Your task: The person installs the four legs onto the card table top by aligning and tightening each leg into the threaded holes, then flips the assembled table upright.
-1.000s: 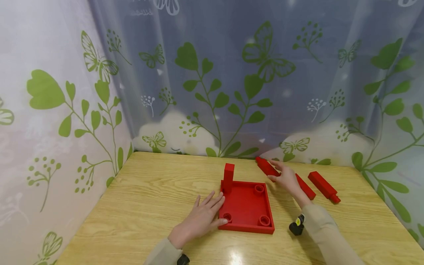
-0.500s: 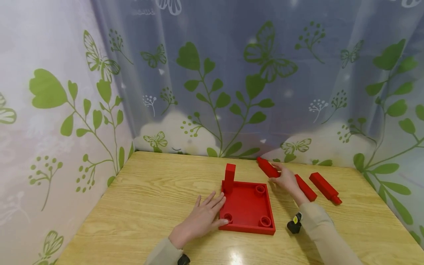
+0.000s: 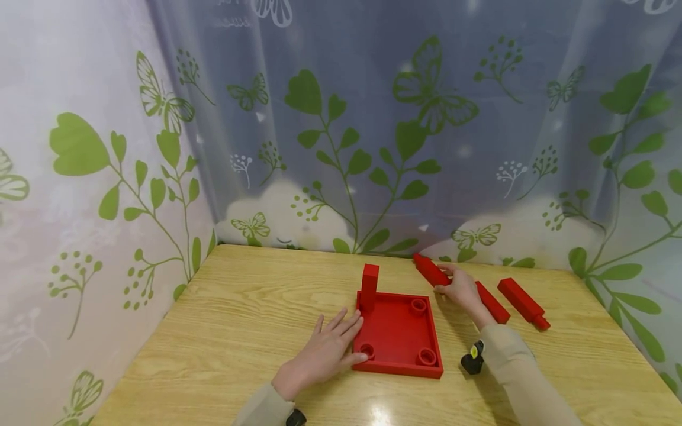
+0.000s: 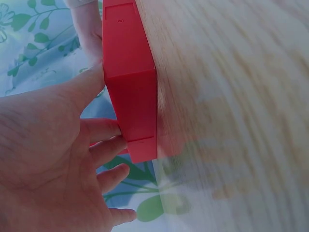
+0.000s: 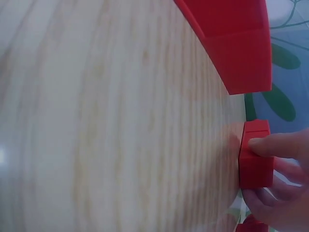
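My left hand (image 3: 322, 350) rests at the left side of a square red toy tabletop (image 3: 396, 331), which lies upside down with raised rims and round corner sockets. In the left wrist view its fingers and thumb touch the tabletop's edge (image 4: 131, 101). A square red leg (image 3: 369, 284) stands upright at the far left corner. My right hand (image 3: 460, 291) pinches another red leg (image 3: 429, 270), lying on the table behind the tabletop. The right wrist view has the thumb on one face of that leg (image 5: 256, 170) and fingers on the other side.
Two more red legs lie to the right: one (image 3: 492, 303) partly hidden behind my right hand, the other (image 3: 522, 300) farther out with its narrow end toward me. A patterned curtain (image 3: 341, 148) hangs along the back of the wooden table (image 3: 256, 302).
My right hand has closed its thumb and fingers in on the far leg, which lies in nearly the same place. The left hand stays against the tabletop.
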`<state>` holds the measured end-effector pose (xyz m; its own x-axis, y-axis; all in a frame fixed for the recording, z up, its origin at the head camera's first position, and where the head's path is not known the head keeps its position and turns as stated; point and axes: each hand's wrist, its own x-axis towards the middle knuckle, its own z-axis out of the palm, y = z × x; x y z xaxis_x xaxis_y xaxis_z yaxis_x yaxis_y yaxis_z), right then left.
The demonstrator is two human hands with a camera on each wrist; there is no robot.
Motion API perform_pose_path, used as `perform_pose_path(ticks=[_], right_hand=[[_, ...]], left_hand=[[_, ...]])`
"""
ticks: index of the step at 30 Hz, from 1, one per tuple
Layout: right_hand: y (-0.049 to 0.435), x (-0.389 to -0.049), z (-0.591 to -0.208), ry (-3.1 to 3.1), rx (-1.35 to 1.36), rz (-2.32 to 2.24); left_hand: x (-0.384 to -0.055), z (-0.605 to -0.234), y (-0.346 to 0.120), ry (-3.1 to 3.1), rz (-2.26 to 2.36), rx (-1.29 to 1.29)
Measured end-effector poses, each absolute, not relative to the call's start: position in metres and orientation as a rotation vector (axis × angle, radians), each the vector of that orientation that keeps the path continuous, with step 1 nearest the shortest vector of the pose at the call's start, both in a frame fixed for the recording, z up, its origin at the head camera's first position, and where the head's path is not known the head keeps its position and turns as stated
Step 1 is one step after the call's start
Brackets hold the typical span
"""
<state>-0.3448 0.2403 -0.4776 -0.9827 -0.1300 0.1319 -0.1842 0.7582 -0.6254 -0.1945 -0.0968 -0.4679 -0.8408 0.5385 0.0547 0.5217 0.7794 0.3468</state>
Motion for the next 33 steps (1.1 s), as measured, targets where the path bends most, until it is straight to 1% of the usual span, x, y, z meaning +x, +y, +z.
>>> perform_pose_path(ticks=[8,13,22,27,33], right_hand=[[0.238,-0.34,-0.477,-2.767,0.166,0.976],[0.237,-0.338,-0.474,-2.612,0.12,1.019],[0.231,-0.331,-0.463,-2.348,0.122,1.247],[0.226,-0.321,-0.451,-2.217,0.109,1.374],[0.22,-0.309,-0.438,-2.062,0.163,1.554]], left_hand=[[-0.194,-0.469,-0.096,2.933,0.523,0.876],[-0.194,-0.471,-0.095,2.924,0.528,0.868],[-0.195,-0.471,-0.096,2.902,0.559,0.856],[-0.195,-0.471,-0.095,2.904,0.553,0.856],[-0.195,-0.468,-0.095,2.905,0.571,0.863]])
